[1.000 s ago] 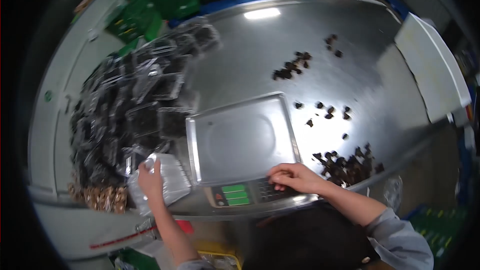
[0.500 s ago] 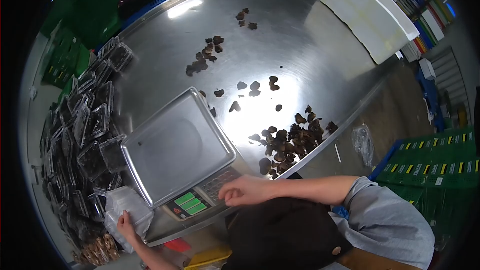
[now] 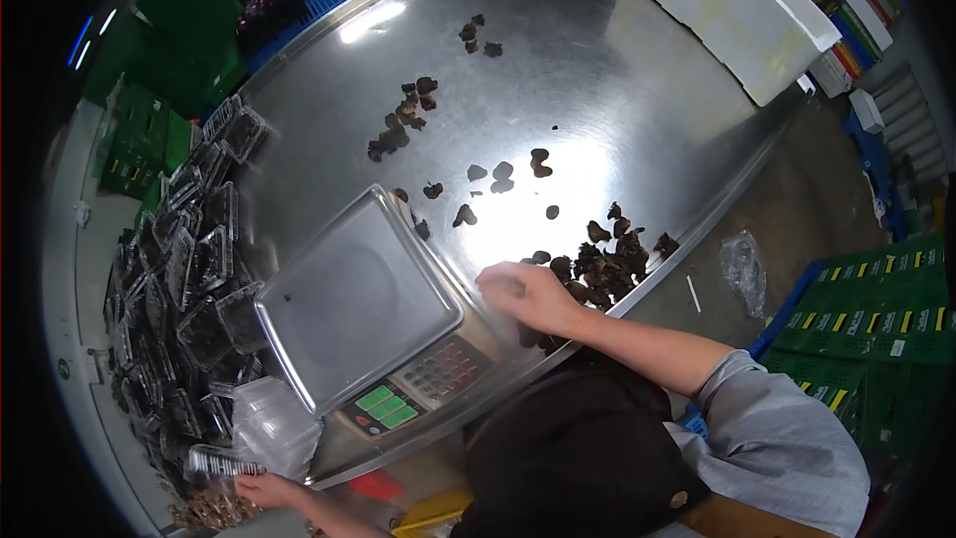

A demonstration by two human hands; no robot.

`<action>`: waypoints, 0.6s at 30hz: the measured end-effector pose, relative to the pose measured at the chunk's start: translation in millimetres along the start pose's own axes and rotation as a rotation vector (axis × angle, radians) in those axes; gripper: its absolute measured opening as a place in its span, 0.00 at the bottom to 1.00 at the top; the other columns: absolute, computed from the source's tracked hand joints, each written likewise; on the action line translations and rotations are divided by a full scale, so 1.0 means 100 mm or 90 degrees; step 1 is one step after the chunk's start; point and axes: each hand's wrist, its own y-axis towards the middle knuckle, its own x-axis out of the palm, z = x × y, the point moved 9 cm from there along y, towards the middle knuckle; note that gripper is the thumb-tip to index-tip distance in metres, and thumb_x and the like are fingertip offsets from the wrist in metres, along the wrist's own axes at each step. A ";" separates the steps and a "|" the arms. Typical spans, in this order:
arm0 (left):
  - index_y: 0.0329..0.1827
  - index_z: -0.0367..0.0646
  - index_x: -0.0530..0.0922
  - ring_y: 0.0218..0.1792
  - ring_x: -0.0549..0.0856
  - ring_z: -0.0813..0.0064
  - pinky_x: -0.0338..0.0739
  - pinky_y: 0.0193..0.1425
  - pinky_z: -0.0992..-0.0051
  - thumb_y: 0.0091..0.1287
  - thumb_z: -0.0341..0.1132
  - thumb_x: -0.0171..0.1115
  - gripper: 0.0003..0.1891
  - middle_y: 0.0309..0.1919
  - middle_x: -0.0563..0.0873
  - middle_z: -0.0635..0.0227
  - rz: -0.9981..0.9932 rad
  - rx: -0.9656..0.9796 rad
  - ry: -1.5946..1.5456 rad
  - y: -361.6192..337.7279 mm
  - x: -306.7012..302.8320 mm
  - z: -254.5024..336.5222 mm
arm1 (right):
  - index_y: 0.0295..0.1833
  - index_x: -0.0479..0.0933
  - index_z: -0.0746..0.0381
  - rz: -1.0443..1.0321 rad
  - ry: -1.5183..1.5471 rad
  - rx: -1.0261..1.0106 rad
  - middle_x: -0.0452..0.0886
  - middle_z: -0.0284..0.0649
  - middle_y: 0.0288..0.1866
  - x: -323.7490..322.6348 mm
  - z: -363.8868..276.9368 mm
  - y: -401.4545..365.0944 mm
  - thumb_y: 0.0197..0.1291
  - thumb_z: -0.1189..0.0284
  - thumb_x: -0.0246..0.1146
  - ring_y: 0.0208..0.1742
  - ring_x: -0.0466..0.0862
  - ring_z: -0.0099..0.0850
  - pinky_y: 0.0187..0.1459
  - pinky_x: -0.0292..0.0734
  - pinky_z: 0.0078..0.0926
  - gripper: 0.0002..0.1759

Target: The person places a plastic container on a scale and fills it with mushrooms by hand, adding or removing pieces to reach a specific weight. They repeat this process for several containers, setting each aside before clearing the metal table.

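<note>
A: Where is the left hand (image 3: 267, 489)?
B: At the near left, past the table's (image 3: 687, 139) edge, its fingers closed narrowly on a clear plastic container (image 3: 225, 461) with a ribbed edge.
A: And that container lies where?
B: In the left hand's grip, just left of the nested clear trays (image 3: 274, 426), above some light brown pieces (image 3: 214, 510).
A: How about the right hand (image 3: 528, 296)?
B: Its fingers are loosely bent, over the table between the scale (image 3: 476, 344) and the near-right heap of dark mushroom pieces (image 3: 612, 264). I cannot tell whether the fingertips meet or pinch anything.
A: Describe the scale.
B: It has 1 rectangular metal pan (image 3: 360, 301), with a dark speck on it. A keypad (image 3: 441, 373) and 3 green display panels (image 3: 386, 406) are on the near side.
A: What is to the left of it?
B: A jumbled pile of clear plastic boxes (image 3: 184, 274) runs along the table's left side.
A: And farther off?
B: Smaller dark clusters (image 3: 403, 120) lie scattered over the metal. At the far right is 1 white foam box (image 3: 727, 15). Green crates (image 3: 866, 329) are at the near right, beyond the table's edge.
</note>
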 end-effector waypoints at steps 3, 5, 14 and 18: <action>0.47 0.31 0.78 0.44 0.82 0.57 0.75 0.49 0.63 0.75 0.35 0.49 0.14 0.40 0.82 0.53 -0.112 0.200 -0.144 -0.48 -0.16 0.94 | 0.56 0.77 0.66 0.030 -0.017 -0.008 0.82 0.45 0.51 -0.07 0.00 0.17 0.65 0.64 0.61 0.50 0.83 0.33 0.53 0.77 0.31 0.19; 0.47 0.33 0.77 0.45 0.82 0.58 0.75 0.50 0.64 0.74 0.31 0.51 0.10 0.44 0.83 0.54 -0.356 0.403 -0.299 -1.07 0.06 1.40 | 0.56 0.77 0.66 0.031 -0.020 -0.006 0.81 0.46 0.53 -0.07 0.01 0.29 0.64 0.64 0.61 0.51 0.82 0.35 0.54 0.77 0.32 0.20; 0.48 0.36 0.75 0.46 0.79 0.50 0.72 0.54 0.59 0.56 0.23 0.64 0.16 0.44 0.81 0.55 -0.683 0.600 -0.211 -2.16 0.35 2.38 | 0.73 0.60 0.70 -0.140 -0.146 0.028 0.72 0.57 0.66 0.50 0.19 0.55 0.64 0.49 0.59 0.67 0.73 0.48 0.68 0.65 0.37 0.42; 0.54 0.35 0.75 0.54 0.79 0.49 0.70 0.61 0.59 0.54 0.25 0.65 0.22 0.51 0.80 0.50 -0.616 0.530 -0.255 -2.06 0.25 2.53 | 0.75 0.57 0.67 -0.170 -0.139 0.042 0.69 0.59 0.69 0.59 0.13 0.47 0.65 0.48 0.57 0.69 0.70 0.50 0.69 0.63 0.37 0.43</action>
